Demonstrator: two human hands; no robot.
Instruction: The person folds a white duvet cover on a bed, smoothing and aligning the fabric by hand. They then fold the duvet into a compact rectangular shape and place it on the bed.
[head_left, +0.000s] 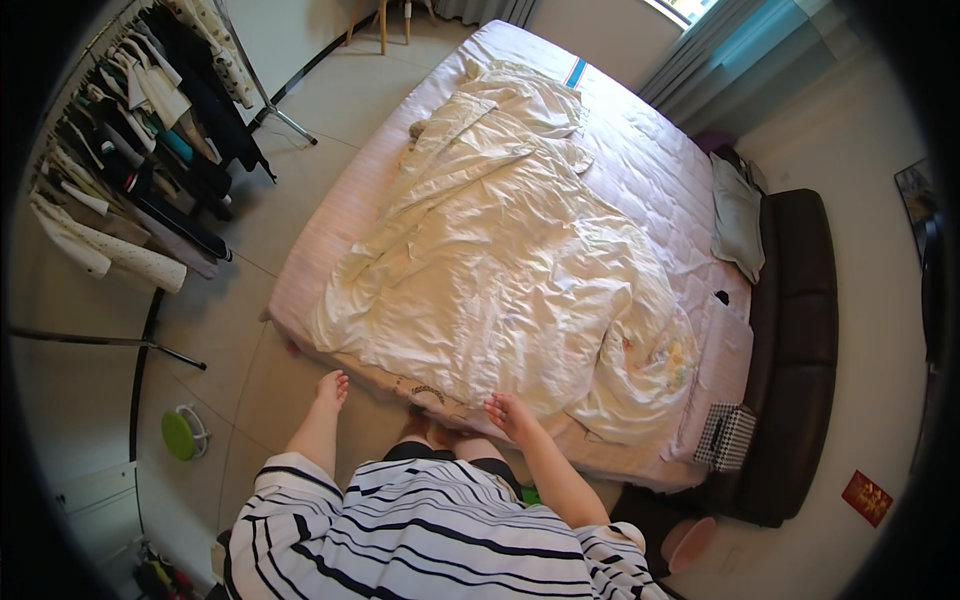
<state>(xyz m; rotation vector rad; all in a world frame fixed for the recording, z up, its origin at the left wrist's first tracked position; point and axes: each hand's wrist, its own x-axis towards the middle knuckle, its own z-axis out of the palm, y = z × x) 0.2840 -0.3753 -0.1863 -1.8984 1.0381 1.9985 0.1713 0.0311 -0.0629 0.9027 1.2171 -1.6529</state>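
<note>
A rumpled cream duvet (480, 262) with a sheen lies spread over the bed, its folds reaching close to the near edge. Beneath it, the pale pink mattress cover (637, 165) shows along the far side and at the left. My left hand (332, 389) hangs in the air beside the near left corner of the bed, fingers loosely curled and holding nothing. My right hand (509, 416) is held at the duvet's near edge, fingers a little apart and empty; whether it touches the cloth cannot be told. A colourful print (671, 360) marks the duvet's right corner.
A brown padded headboard (802, 330) bounds the right side, with a grey pillow (735, 217) and a checked tissue box (725, 436) before it. At the left stand a clothes rack (292, 129) and a green stool (178, 435). A pink basin (691, 545) sits lower right.
</note>
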